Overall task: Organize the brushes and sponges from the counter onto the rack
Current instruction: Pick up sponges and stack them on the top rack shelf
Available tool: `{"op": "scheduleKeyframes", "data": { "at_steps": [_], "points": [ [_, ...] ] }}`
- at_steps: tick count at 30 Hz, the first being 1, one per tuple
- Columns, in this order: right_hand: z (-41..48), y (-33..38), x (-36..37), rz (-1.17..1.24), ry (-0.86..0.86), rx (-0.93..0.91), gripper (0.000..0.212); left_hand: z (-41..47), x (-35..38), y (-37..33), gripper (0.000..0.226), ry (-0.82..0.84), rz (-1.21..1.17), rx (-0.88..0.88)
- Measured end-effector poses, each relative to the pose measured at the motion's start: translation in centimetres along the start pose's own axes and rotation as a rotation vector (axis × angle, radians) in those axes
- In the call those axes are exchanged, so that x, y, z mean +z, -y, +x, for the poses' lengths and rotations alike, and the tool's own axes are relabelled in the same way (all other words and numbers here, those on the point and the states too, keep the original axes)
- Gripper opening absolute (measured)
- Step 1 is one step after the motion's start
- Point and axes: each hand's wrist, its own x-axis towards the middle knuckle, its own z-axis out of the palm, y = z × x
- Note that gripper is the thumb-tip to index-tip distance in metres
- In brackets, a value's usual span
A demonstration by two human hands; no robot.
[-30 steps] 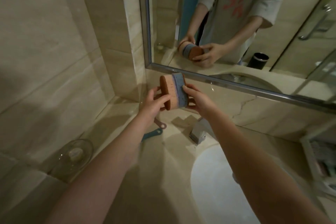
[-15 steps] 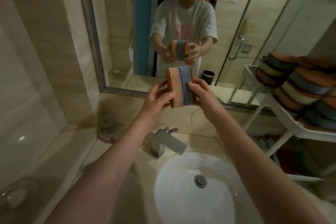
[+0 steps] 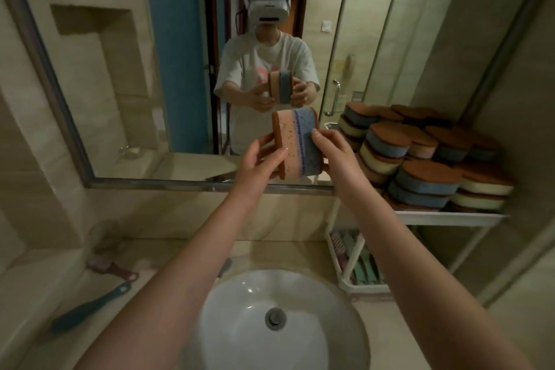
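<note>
Bathroom counter [image 3: 168, 252] w/ white sink [image 3: 279, 324] nearest cam, both forearms reaching fwd over it. On counter left: blue brush [image 3: 90, 306] lying flat, pink brush [image 3: 111, 268] just beyond it, near the wall; both not yet moved, so brush part of task looks unfinished.

Further out, sponges [image 3: 295, 144], two stacked (pink + blue, brown scrub faces), held on edge in midair btwn both hands, above the sink, in front of mirror [image 3: 90, 99]. Left hand [image 3: 261, 156] fingers curled onto pink side, thumb on front; right hand [image 3: 333, 153] fingers pressed on blue side. Both grasping, squeezing the pair together, prob so the two don't split during carry. Held at about rack-top height, prob heading there.

Right, beyond the hands: white rack [image 3: 444, 215], top shelf already packed w/ sponge stacks [image 3: 420, 159], free spot hard to see. Lower tray [image 3: 360, 287] has pinkish/green items, prob brushes, too dim + partly cut by rack posts to tell.

Faucet hidden behind left arm. Rack right end fades into dark. Mirror shows person w/ headset, same grip.
</note>
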Motion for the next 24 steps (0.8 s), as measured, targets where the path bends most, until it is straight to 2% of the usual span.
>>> {"op": "scheduleKeyframes", "data": {
  "at_steps": [6,12,17,24],
  "points": [
    [-0.4,1.5,-8.5,0.102,-0.07,-0.065,0.03,0.0,8.9,0.0,0.029,0.1,0.039,0.054],
    [-0.5,2.2,-16.6,0.06,-0.129,-0.175,0.024,0.6,14.8,0.2,0.044,0.094,0.108,0.081],
    [-0.1,2.1,-23.0,-0.316,-0.174,-0.297,0.038,0.5,18.4,0.4,0.046,0.04,0.231,0.136],
    [0.4,2.3,-30.7,-0.819,-0.113,-0.327,0.044,0.8,22.3,0.1,0.046,0.107,0.455,0.17]
  ]
}}
